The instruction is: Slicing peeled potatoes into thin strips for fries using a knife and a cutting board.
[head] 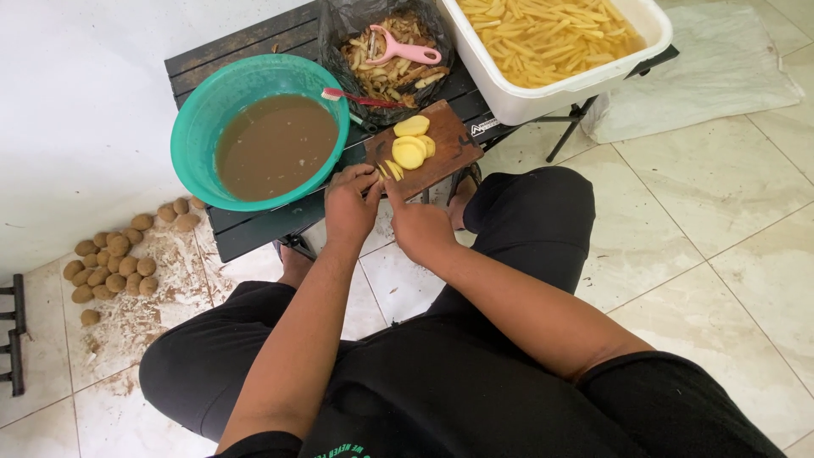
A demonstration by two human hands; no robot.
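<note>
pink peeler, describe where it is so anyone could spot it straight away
Start at the low dark slatted table. At its far edge, between the teal bowl and the white tub, sits a black bag of potato peelings. The pink peeler lies on the peelings, the only pink thing there.

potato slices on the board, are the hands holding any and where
Both hands meet at the near edge of the wooden cutting board, fingertips pinching a few yellow potato slices by their near ends. Whether a knife is held too cannot be told.
</note>
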